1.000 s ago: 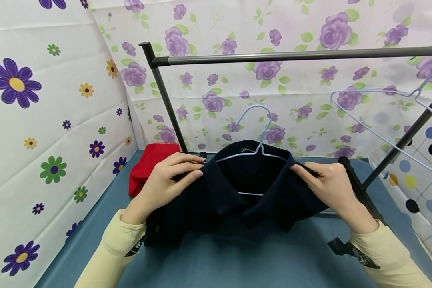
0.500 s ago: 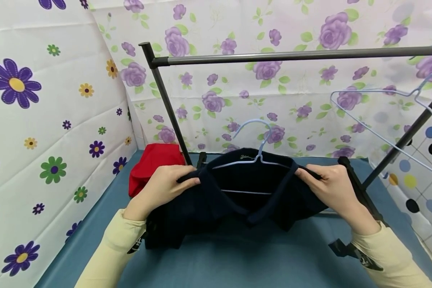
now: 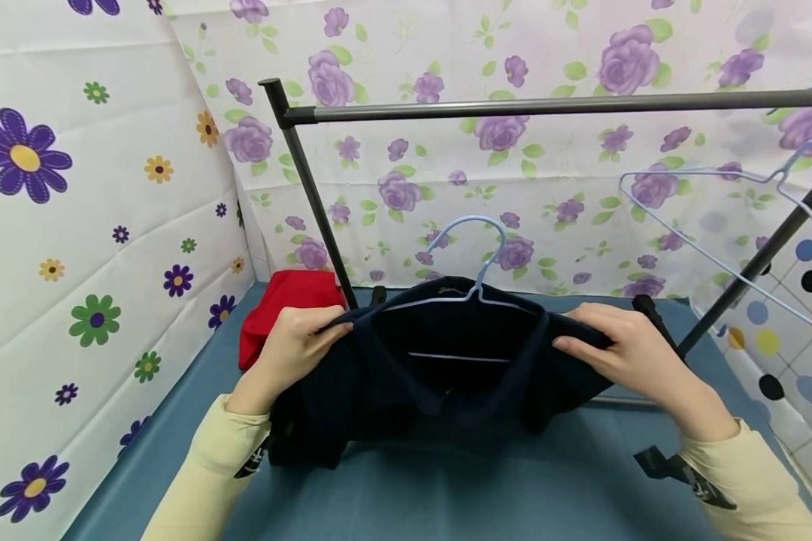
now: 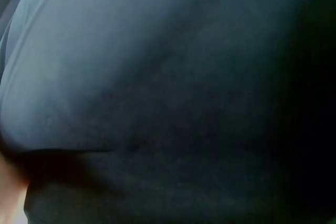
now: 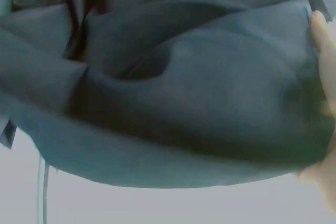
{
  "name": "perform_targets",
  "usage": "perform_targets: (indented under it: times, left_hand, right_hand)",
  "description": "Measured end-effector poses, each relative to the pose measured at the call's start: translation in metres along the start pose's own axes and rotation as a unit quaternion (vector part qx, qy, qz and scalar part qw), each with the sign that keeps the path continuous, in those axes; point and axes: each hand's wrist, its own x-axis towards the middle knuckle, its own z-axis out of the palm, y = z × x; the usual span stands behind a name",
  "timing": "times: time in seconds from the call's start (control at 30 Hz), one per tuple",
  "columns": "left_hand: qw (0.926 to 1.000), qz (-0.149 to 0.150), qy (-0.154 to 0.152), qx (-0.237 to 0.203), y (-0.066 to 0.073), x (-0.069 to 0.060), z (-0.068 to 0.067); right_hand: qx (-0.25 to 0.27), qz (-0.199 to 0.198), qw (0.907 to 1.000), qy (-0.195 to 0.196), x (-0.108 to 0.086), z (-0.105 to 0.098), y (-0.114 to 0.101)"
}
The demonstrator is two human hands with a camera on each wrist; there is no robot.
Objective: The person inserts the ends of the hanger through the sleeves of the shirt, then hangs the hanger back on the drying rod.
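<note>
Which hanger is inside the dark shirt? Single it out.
The hanger between the left hand and right hand: its hook rises from the neck of the dark shirt. The other hanger, on the right of the rack, shows bare wire.

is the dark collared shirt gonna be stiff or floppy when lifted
Probably floppy: the dark shirt gathers in loose folds in the right wrist view. Its top should sag less, with the hanger inside. It may slip, as the hanger looks thin and smooth.
</note>
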Motion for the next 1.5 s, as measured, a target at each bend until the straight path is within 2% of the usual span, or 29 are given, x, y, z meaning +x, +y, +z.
perform_targets:
  times: [0.1,0.17,0.3,0.43,0.57,0.7,0.8,0.87,1.0,1.07,1.13,1.3,1.37,1.5]
  left_hand:
    - [0.9999,0.007,0.008,0.004,0.002,0.001,-0.005]
    - [0.9998,0.013,0.012,0.007,0.003,0.002,-0.008]
    - [0.9998,0.014,0.013,0.01,0.005,0.005,-0.013]
    - [0.9999,0.008,0.01,0.005,0.004,0.007,-0.014]
    - [0.9997,-0.023,-0.003,0.0,0.004,0.006,-0.014]
    - [0.9955,-0.094,-0.01,0.006,0.002,0.0,-0.017]
    - [0.9871,-0.159,-0.015,-0.004,0.0,-0.006,-0.021]
    - [0.9785,-0.203,-0.02,-0.028,-0.002,-0.011,-0.023]
    - [0.9555,-0.283,-0.031,-0.076,-0.008,-0.023,-0.023]
    - [0.9456,-0.31,-0.04,-0.092,-0.013,-0.028,-0.02]
    - [0.9387,-0.325,-0.059,-0.101,-0.019,-0.033,-0.016]
    - [0.922,-0.337,-0.116,-0.153,-0.031,-0.042,0.002]
    - [0.9133,-0.343,-0.127,-0.18,-0.035,-0.044,0.011]
    - [0.9023,-0.344,-0.129,-0.225,-0.045,-0.045,0.032]
  right_hand:
    - [0.025,-0.003,0.9993,-0.027,-0.005,-0.002,0.005]
    - [0.048,-0.007,0.9983,-0.032,-0.007,-0.001,0.007]
    - [0.071,-0.016,0.9971,-0.018,-0.012,0.005,0.009]
    - [0.058,-0.018,0.9981,0.013,-0.014,0.007,0.009]
    - [0.032,-0.019,0.9981,0.048,-0.017,0.006,0.008]
    - [0.019,-0.007,0.9977,0.064,-0.019,0.004,0.008]
    - [0.014,0.006,0.9969,0.077,-0.019,0.001,0.007]
    - [0.01,0.011,0.9957,0.091,-0.018,-0.002,0.006]
    - [-0.003,0.02,0.992,0.124,-0.013,-0.008,0.004]
    - [-0.005,0.027,0.9886,0.148,-0.01,-0.011,0.003]
    - [-0.006,0.036,0.9839,0.175,-0.007,-0.015,0.001]
    - [-0.007,0.068,0.9719,0.225,0.001,-0.025,-0.005]
    - [-0.006,0.078,0.9693,0.233,0.004,-0.027,-0.007]
    - [-0.002,0.084,0.9672,0.24,0.009,-0.028,-0.01]
